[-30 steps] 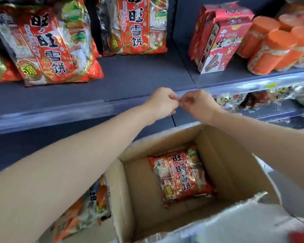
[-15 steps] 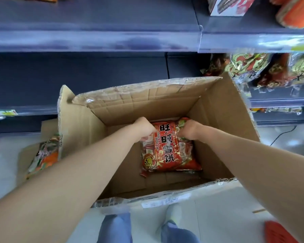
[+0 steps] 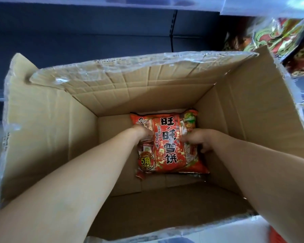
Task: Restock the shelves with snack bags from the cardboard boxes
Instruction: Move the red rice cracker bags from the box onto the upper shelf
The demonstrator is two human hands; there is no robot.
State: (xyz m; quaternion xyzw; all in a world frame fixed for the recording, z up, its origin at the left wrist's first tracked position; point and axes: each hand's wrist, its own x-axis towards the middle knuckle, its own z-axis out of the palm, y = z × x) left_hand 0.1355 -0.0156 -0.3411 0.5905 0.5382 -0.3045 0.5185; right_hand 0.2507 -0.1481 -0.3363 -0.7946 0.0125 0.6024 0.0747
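Red snack bag gripped at both sides by left hand and right hand, fingers curled — lying on cardboard box floor.

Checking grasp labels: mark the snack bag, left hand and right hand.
red snack bag (image 3: 167, 146): head view, centre of its red front panel.
left hand (image 3: 142, 133): head view, knuckles, at the bag's left edge.
right hand (image 3: 197, 139): head view, back of the hand, at the bag's right edge.
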